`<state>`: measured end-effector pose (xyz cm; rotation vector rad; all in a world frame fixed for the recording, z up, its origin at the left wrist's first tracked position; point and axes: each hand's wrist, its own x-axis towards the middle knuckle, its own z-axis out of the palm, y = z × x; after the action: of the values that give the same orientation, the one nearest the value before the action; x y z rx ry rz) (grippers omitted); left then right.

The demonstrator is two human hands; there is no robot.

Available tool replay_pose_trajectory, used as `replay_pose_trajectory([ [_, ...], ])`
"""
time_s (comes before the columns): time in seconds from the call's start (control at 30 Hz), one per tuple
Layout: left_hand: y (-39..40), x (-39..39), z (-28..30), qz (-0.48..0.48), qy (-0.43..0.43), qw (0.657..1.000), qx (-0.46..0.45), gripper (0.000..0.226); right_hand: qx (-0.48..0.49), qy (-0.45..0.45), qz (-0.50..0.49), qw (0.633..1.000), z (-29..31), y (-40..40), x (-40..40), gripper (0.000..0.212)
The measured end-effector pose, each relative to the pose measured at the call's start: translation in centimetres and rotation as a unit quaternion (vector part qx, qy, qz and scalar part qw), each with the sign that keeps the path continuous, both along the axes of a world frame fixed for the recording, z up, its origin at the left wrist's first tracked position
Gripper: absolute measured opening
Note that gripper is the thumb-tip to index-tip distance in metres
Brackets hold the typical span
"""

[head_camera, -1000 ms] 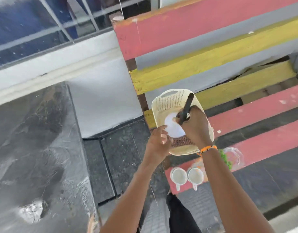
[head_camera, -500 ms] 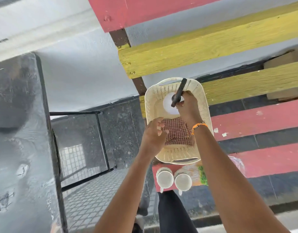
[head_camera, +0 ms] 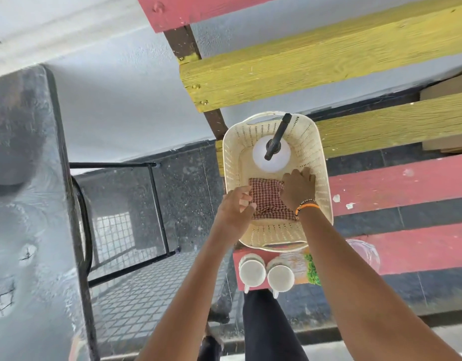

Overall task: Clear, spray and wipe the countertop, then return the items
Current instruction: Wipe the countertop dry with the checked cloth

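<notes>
From the head camera, both bare hands reach into a cream perforated basket [head_camera: 317, 162] that sits on a bench of red and yellow slats [head_camera: 396, 183]. The right hand [head_camera: 298, 187], with an orange band at the wrist, lies palm down on a red checked cloth [head_camera: 266, 196], fingers held together and curled onto the cloth's far edge; whether it is gripping the fabric or only pressing on it cannot be told. The left hand [head_camera: 233, 208] is at the basket's near-left rim, just beside the right hand, fingers loosely bent and slightly apart, their tips over the cloth's left edge; contact is unclear. Just beyond the right hand's fingertips a white spray bottle [head_camera: 272, 158] with a black nozzle stands upright in the far end of the basket, touched by neither hand. Nearer than both wrists, two white cups [head_camera: 266, 273] stand side by side on a red slat, next to a printed packet. Well to the left of the left forearm lies the dark, wet-looking countertop [head_camera: 24, 204].
</notes>
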<state>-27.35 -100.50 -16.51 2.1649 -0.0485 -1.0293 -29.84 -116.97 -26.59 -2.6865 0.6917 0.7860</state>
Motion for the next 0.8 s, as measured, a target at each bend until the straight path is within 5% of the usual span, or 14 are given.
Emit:
replay_pose_trajectory([
  [0.2,0.9,-0.9,0.8,0.013,0.042,0.998,-0.035,0.041,0.243,-0.07,-0.153,0.955,4.8,1.6,-1.1,0.014],
  [0.4,3.9,-3.0,2.6,-0.045,0.073,0.985,-0.146,0.102,0.385,-0.16,-0.243,0.876,12.9,6.8,-2.2,0.023],
  [0.47,5.4,-3.6,3.9,0.017,0.009,0.986,-0.165,0.086,0.429,-0.167,-0.261,0.848,15.4,9.2,-2.1,0.018],
  [0.57,8.9,-3.8,6.2,0.175,-0.057,0.962,-0.202,0.032,0.558,-0.174,-0.259,0.769,18.6,12.5,-2.2,0.016],
  [0.67,14.7,-4.7,8.8,0.312,0.005,0.905,-0.291,0.02,0.528,-0.223,-0.238,0.784,21.0,16.4,-2.7,0.022],
  [0.8,23.9,-6.9,11.3,0.372,0.064,0.854,-0.359,0.021,0.438,-0.231,-0.229,0.838,21.9,23.5,-4.0,0.013],
])
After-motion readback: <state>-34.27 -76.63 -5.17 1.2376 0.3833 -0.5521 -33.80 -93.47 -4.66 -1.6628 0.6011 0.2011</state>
